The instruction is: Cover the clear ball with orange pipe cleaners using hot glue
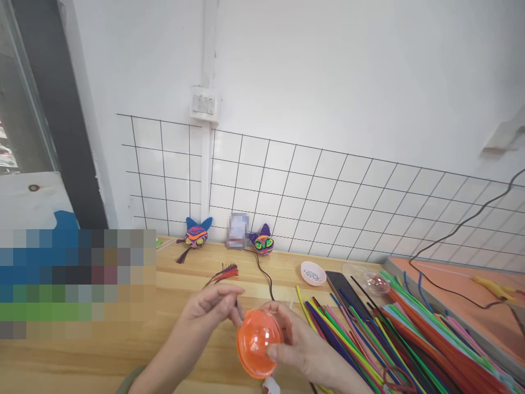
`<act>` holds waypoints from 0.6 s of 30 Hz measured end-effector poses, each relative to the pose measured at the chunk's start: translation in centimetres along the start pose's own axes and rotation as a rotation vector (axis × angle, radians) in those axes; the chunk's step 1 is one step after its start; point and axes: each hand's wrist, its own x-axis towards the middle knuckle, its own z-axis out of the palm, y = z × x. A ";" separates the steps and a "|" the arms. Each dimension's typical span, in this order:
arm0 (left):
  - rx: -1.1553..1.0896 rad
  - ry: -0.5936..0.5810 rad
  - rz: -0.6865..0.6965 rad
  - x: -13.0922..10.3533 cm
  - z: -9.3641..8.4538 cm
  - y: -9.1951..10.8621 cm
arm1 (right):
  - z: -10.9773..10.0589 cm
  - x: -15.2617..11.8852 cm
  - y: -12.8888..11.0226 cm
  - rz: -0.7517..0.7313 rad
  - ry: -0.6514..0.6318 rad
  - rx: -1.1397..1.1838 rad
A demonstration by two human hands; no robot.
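My right hand grips a shiny orange plastic dome, its thumb across the front and its other fingers behind. At the dome's upper left edge is my left hand, with thumb and fingers drawn together. Something small and dark shows near those fingertips, but I cannot make out what it is. A white object pokes out just below the dome, mostly cut off by the frame. Beyond my left hand lies a bundle of purple and orange threads.
Two colourful cat-like heads stand by the wire grid. A pink bowl holds small beads. Right of it are a dark phone, clear plastic domes, many pipe cleaners and red-handled scissors. A black cord crosses the table.
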 end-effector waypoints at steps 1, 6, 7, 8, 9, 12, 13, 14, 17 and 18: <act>-0.079 0.054 0.004 0.3 -0.3 0.0 | 0.1 -0.1 -0.2 -0.011 -0.021 0.017; -0.345 0.271 -0.094 1.8 -1.9 -1.3 | 0.3 0.0 -0.6 -0.076 -0.095 0.130; -0.349 0.280 -0.117 1.9 -2.1 -1.6 | 0.3 0.0 -0.6 -0.077 -0.087 0.138; -0.347 0.289 -0.139 2.1 -2.2 -2.0 | 0.3 0.1 -0.5 -0.066 -0.070 0.146; -0.340 0.296 -0.165 2.2 -2.3 -2.3 | 0.2 0.1 -0.5 -0.039 -0.044 0.155; -0.312 0.315 -0.286 2.2 -2.6 -3.4 | -0.1 0.1 -0.1 0.076 0.066 0.193; -0.294 0.325 -0.335 2.1 -2.6 -3.8 | -0.2 0.2 0.1 0.106 0.101 0.199; -0.274 0.339 -0.385 2.0 -2.6 -4.3 | -0.4 0.3 0.4 0.121 0.140 0.196; -0.211 0.400 -0.481 1.3 -2.2 -5.9 | -1.1 0.8 1.4 0.121 0.290 0.166; -0.197 0.398 -0.510 1.0 -1.8 -6.4 | -1.3 1.1 1.8 0.116 0.349 0.155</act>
